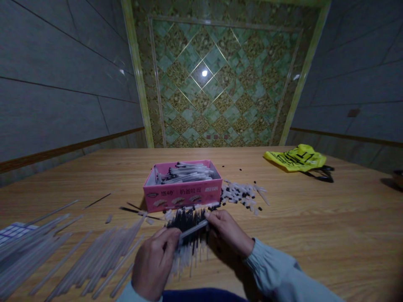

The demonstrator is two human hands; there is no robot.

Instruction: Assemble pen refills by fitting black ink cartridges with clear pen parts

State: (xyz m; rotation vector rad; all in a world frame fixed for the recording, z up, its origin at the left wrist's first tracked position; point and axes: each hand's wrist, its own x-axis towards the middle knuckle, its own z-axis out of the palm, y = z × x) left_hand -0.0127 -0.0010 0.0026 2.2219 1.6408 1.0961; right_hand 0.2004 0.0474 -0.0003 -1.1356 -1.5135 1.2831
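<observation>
My left hand (pixel 154 260) pinches the near-left end of a translucent pen tube (pixel 193 229) between thumb and forefinger. At the tube's upper-right end, the fingertips of my right hand (pixel 228 231) are closed on it; whether a small part sits there too is hidden. Beneath the tube lies a bundle of thin black-and-translucent sticks (pixel 189 216), like pen refills, partly covered by my hands. Just beyond stands a pink box (pixel 182 196) holding many thin pens or filled tubes (pixel 192 172).
Translucent tubes (pixel 100 256) lie spread at the left, with more (pixel 34 251) over a checked item (pixel 15 232). Small white and black caps or plugs (pixel 237 195) are scattered right of the box. A yellow bag (pixel 296 158) lies at the far right on the wooden table (pixel 315 235).
</observation>
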